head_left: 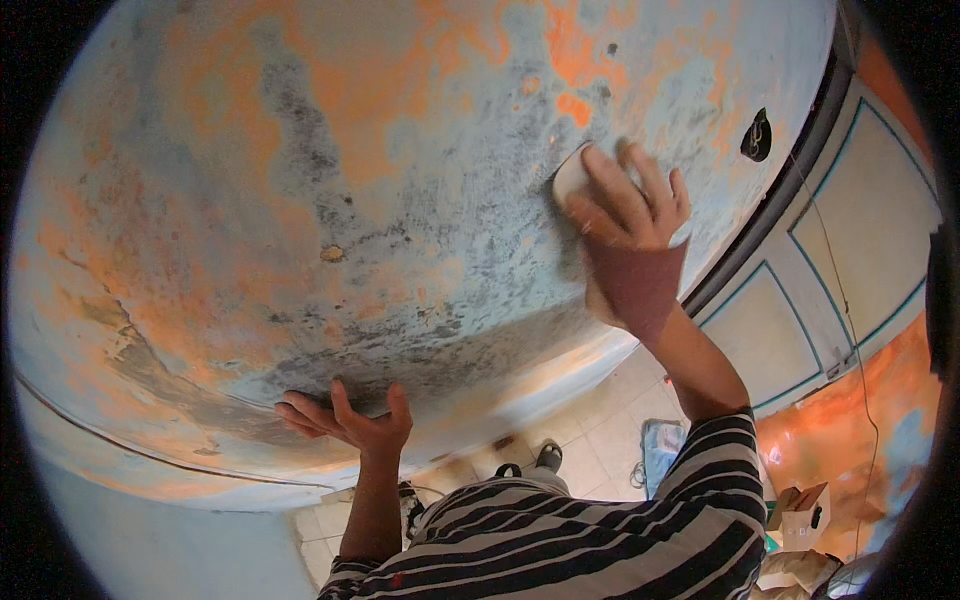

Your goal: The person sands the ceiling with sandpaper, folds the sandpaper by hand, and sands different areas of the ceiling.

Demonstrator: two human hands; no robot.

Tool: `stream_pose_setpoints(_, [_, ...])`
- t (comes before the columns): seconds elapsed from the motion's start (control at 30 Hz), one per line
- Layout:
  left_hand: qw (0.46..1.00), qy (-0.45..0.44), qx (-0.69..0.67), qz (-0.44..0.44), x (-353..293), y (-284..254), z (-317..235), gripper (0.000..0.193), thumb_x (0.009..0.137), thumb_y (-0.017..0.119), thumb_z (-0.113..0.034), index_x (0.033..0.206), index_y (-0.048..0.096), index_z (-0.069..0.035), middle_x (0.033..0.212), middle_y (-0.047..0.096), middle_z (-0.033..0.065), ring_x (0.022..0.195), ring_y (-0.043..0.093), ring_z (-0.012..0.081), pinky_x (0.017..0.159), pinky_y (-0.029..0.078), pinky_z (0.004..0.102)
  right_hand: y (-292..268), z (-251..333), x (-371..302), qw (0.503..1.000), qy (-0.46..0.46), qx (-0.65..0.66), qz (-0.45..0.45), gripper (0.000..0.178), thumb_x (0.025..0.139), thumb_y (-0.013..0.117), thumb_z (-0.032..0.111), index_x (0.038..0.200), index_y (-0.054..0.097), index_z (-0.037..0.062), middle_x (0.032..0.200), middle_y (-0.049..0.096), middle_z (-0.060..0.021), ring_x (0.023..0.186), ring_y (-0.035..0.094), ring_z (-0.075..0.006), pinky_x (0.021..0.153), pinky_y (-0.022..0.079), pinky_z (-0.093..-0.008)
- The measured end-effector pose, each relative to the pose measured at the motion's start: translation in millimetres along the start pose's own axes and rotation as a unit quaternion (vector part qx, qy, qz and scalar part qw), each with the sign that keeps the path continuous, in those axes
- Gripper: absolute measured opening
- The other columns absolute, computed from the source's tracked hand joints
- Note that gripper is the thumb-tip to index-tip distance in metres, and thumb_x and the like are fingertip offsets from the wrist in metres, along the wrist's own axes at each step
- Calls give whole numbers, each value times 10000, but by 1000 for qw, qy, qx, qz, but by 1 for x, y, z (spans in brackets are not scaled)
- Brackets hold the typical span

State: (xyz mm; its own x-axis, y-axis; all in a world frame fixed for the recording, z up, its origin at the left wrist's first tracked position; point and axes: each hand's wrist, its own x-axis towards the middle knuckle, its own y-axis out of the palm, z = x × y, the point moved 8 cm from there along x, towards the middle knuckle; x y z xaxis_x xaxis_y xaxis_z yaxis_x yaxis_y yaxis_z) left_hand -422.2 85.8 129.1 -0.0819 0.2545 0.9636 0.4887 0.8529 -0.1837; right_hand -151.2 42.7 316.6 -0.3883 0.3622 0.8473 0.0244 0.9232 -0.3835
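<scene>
A wall (440,215) with patchy light blue and orange paint and dark grey smudges fills most of the view. Against its right part, my right hand (632,208) presses a piece of sandpaper (640,285). One pale rounded end of the sheet shows beside the fingertips, while a reddish-brown part curls over the wrist. Lower and to the left, my left hand (362,427) rests its spread fingers on the wall, holding nothing. Dark, worn patches lie around both hands.
Right of the wall stand pale door panels (765,325) with blue trim. A thin cable (848,310) hangs before them. On the tiled floor (590,455) lies a blue-and-white bag (662,450). An open cardboard box (802,515) is at lower right. A black decoration (757,136) marks the wall.
</scene>
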Motion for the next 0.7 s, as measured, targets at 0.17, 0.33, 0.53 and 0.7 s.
stream_pose_setpoints(0.17, [1000,8,30,-7,5,-3,-5,730,897,532,-612,1444,342,-166,1555,133,305,1430,87,508,1054,110,714,4,17,-12,999,-45,28,-9,397,714,753,269,1099,658,264,1416,499,-12,1317,427,-280,1036,189,-585])
stream_pose_setpoints(0.33, [1000,12,26,-6,6,-7,-7,725,896,541,-604,1435,349,-158,1551,143,308,1428,100,506,1052,123,711,4,11,-9,999,27,23,-6,427,700,745,265,1114,645,295,1423,488,7,1325,416,-275,1041,168,-582])
stream_pose_setpoints(0.53, [999,22,30,-14,6,-9,-8,718,898,546,-591,1426,362,-140,1550,148,307,1431,107,500,1059,127,700,2,1,2,994,82,-69,26,358,761,716,221,1107,649,284,1405,501,23,1321,411,-275,1043,180,-582])
stream_pose_setpoints(0.7, [999,16,29,-9,4,-7,-4,718,899,546,-586,1424,369,-130,1552,154,301,1434,104,505,1062,109,701,-3,18,4,999,23,-26,30,376,710,726,205,1075,663,268,1391,515,18,1299,427,-295,1018,242,-592])
